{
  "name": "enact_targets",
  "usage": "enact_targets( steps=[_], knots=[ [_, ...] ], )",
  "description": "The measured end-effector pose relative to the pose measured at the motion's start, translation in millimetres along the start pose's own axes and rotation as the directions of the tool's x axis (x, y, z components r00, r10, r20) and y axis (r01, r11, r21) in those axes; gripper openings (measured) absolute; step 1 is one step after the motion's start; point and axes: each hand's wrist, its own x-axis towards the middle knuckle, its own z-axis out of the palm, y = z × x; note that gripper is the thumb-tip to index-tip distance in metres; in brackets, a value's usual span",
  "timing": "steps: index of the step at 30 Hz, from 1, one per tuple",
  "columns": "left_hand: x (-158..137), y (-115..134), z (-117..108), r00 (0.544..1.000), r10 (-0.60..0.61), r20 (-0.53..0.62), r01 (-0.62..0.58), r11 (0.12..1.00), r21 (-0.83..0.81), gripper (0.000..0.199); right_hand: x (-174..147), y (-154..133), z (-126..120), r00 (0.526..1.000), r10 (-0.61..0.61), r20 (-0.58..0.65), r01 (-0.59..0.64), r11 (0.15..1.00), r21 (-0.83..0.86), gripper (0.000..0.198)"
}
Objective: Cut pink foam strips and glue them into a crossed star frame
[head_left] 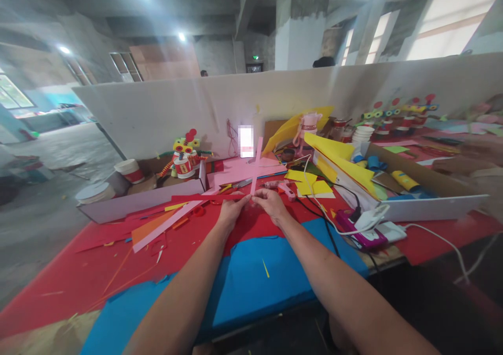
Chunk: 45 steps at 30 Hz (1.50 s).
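A narrow pink paper strip stands upright between my hands, its lower end at my fingertips. My right hand pinches the strip near its bottom. Fingers of my left hand are closed at the same lower end, almost touching the right fingertips. A red paper strip runs leftward from my left hand; whether the fingers grip it too is hidden. Just beyond my right hand lies a pink glue gun. Scissors lie past my left hand, near pink paper sheets.
A cardboard tray on the left carries a paper-cup robot figure. At right, a box contains coloured rolls. A purple power strip has trailing cables. Blue cloth covers the front edge; paper scraps lie left.
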Motion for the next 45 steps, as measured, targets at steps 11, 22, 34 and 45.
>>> enact_targets(
  steps=[11,22,34,45],
  knots=[
    [2,0,1,0.997,-0.03,0.075,0.036,0.996,-0.077,0.033,8,5,-1,0.989,0.044,-0.142,-0.017,0.982,0.186,0.03],
    [2,-2,1,0.994,-0.064,0.087,0.075,0.989,-0.126,0.021,3,0,5,0.995,-0.039,-0.088,0.048,0.994,0.096,0.026],
    [-3,3,0,0.995,-0.034,0.095,0.051,0.981,-0.185,0.014,4,11,11,0.989,-0.142,-0.042,0.141,0.989,-0.034,0.021],
    [-4,6,-4,0.996,-0.067,0.055,0.076,0.982,-0.172,0.036,5,16,11,0.966,-0.254,-0.038,0.248,0.962,-0.113,0.026]
  ],
)
